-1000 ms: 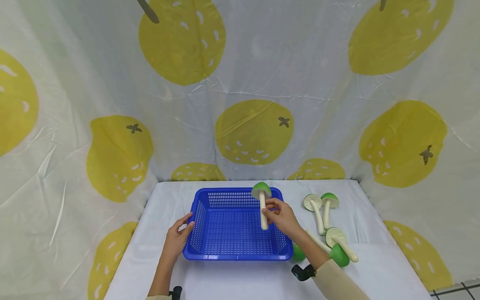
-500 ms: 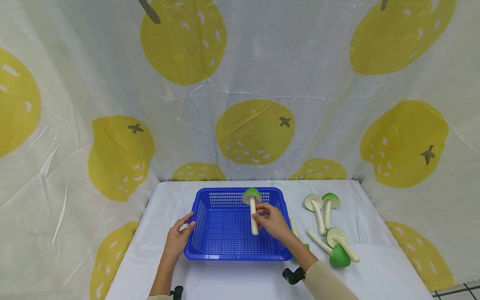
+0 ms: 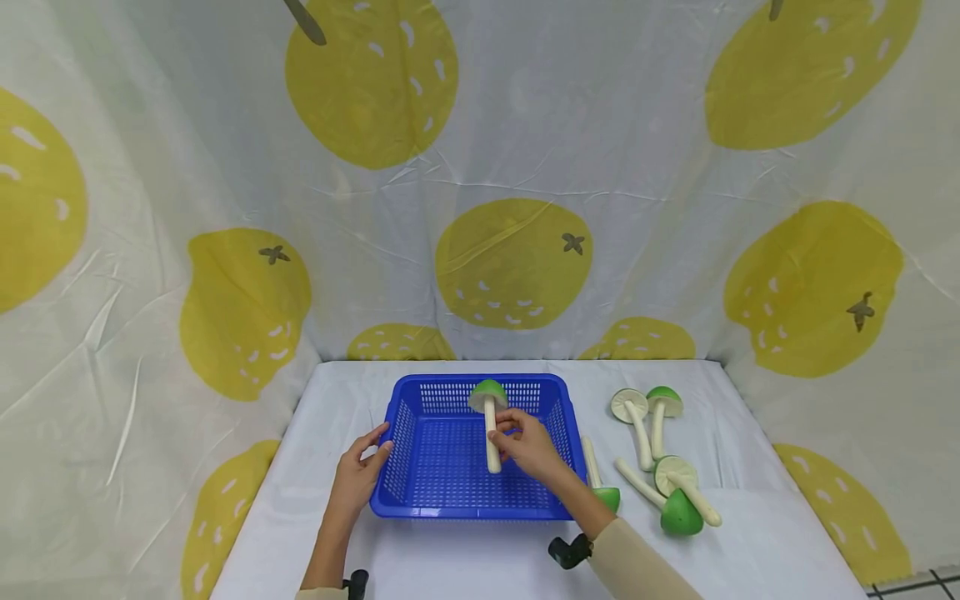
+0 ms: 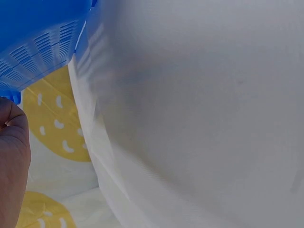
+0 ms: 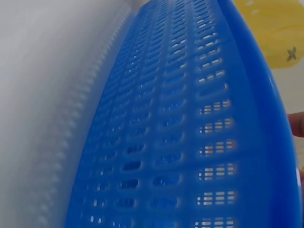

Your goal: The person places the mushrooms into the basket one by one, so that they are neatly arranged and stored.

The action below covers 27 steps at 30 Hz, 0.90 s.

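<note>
Your right hand [image 3: 528,443] pinches the cream stem of a green-capped toy mushroom [image 3: 489,417], holding it cap-away over the inside of the blue perforated plastic basket [image 3: 420,492], low enough to clear the walls. Your left hand [image 3: 358,473] rests against the basket's left rim, fingers relaxed and thumb at the corner, which braces it on the white table [image 3: 480,558]. Five more green-capped toy mushrooms [image 3: 660,454] lie loose just right of the basket, within your right hand's reach.
</note>
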### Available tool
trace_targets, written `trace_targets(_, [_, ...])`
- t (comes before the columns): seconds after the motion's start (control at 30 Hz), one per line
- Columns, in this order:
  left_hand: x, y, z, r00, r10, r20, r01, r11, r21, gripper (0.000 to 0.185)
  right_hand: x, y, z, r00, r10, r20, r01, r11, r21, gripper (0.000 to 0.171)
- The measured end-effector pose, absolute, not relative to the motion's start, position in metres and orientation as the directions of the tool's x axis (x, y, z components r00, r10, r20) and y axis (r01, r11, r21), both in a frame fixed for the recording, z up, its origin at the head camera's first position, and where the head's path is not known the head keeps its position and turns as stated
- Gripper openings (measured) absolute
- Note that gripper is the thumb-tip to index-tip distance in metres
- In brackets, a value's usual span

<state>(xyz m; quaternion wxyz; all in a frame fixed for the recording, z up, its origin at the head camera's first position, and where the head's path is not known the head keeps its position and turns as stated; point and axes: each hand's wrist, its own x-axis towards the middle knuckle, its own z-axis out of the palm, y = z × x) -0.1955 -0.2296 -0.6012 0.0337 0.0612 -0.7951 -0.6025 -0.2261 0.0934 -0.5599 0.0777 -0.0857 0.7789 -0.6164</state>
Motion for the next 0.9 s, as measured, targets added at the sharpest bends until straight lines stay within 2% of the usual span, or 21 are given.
trace_targets(0.9, [-0.197, -0.227, -0.6, -0.989, -0.15, -0.01, -0.047, 0.242, 0.969, 0.048, -0.23, 0.036, -0.573, -0.958, -0.278, -0.075, 0.008, 0.236, -0.972, 0.032])
